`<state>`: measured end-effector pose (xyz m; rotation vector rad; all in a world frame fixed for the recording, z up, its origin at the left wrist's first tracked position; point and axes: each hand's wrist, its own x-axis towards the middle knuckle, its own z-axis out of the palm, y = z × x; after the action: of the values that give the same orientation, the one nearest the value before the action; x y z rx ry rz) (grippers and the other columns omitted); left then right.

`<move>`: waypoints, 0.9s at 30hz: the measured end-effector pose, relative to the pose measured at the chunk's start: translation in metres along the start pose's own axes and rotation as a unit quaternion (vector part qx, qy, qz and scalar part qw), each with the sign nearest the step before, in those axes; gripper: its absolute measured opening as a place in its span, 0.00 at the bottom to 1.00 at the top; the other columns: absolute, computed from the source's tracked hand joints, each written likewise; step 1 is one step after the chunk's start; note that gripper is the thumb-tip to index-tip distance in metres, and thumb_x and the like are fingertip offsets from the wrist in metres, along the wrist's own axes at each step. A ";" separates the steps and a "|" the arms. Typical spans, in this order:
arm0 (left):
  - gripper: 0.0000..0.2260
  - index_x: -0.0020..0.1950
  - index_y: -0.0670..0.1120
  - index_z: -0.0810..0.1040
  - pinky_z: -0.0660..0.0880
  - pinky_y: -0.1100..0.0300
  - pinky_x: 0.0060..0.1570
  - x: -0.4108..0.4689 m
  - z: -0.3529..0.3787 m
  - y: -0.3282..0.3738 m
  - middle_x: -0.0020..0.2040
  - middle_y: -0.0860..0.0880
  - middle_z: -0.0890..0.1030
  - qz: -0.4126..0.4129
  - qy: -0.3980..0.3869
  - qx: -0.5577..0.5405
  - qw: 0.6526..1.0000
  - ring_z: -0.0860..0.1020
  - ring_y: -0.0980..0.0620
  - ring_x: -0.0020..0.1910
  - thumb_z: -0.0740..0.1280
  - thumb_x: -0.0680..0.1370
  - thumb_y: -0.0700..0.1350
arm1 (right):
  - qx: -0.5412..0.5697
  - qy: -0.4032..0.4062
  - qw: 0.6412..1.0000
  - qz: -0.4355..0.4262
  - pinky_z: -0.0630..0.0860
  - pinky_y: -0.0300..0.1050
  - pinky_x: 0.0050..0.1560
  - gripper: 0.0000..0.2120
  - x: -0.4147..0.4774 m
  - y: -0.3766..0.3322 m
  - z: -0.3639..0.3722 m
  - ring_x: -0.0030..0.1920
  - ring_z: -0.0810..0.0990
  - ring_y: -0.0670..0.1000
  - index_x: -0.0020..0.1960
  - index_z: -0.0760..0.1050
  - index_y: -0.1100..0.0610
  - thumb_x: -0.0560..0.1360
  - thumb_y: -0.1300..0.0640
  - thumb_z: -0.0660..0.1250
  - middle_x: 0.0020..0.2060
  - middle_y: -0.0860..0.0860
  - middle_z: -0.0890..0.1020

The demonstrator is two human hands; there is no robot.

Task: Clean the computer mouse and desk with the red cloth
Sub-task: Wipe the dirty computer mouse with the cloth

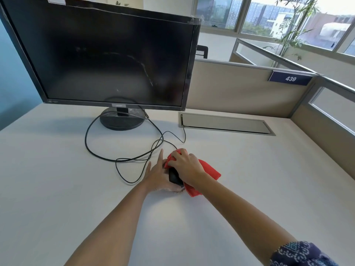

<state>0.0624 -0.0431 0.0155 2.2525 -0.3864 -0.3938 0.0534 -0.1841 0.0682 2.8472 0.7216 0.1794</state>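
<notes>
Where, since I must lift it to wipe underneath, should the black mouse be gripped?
Pinch the mouse across its long sides at the bare rear end, coming from the near left; the red cloth under the right hand covers its front and right side.

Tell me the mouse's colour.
Black mouse, partly covered by the red cloth; shows best in the head view.

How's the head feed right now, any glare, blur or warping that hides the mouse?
Head view: daylight from the windows lies even on the desk, no glare; the monitor casts a soft shadow at its base; wide-angle warping bends its edges; little blur; the mouse is hidden mostly by the right hand, left hand and red cloth.
</notes>
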 end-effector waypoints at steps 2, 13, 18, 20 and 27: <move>0.65 0.72 0.55 0.27 0.32 0.48 0.71 0.001 0.001 -0.002 0.69 0.69 0.60 0.010 0.006 0.003 1.000 0.52 0.63 0.73 0.72 0.53 0.67 | 0.000 0.004 0.999 -0.049 0.77 0.51 0.50 0.14 -0.013 -0.003 -0.002 0.63 0.68 0.58 0.62 0.73 0.52 0.77 0.56 0.62 0.62 0.54 0.72; 0.44 0.76 0.54 0.51 0.37 0.48 0.72 0.000 -0.019 -0.003 0.76 0.56 0.52 0.047 0.018 -0.009 0.999 0.46 0.55 0.76 0.73 0.68 0.58 | 0.325 0.155 0.904 0.232 0.71 0.43 0.48 0.14 -0.040 0.027 -0.012 0.59 0.72 0.51 0.60 0.71 0.41 0.80 0.56 0.56 0.60 0.45 0.76; 0.15 0.60 0.54 0.78 0.37 0.57 0.72 0.011 -0.031 0.023 0.67 0.55 0.74 0.080 0.118 -0.077 0.987 0.59 0.57 0.74 0.53 0.82 0.51 | 0.215 0.149 0.945 0.195 0.73 0.45 0.42 0.13 -0.040 0.011 -0.008 0.56 0.73 0.53 0.61 0.72 0.47 0.79 0.57 0.58 0.60 0.47 0.76; 0.22 0.59 0.57 0.79 0.36 0.57 0.73 0.016 -0.030 0.035 0.66 0.56 0.75 0.046 0.091 -0.068 0.992 0.53 0.57 0.75 0.47 0.82 0.57 | 0.165 0.122 0.966 0.156 0.75 0.47 0.44 0.15 -0.038 0.000 -0.006 0.59 0.72 0.55 0.63 0.72 0.50 0.77 0.59 0.60 0.61 0.49 0.74; 0.31 0.63 0.63 0.74 0.38 0.53 0.72 0.013 -0.020 0.039 0.71 0.51 0.70 -0.041 0.016 0.036 0.998 0.41 0.55 0.76 0.37 0.76 0.67 | 0.124 0.053 0.987 0.090 0.77 0.50 0.54 0.19 -0.048 -0.017 0.009 0.62 0.70 0.56 0.69 0.66 0.51 0.78 0.57 0.58 0.65 0.52 0.70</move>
<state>0.0767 -0.0598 0.0559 2.3473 -0.2964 -0.3905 0.0054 -0.1943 0.0521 3.1625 0.5367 0.2896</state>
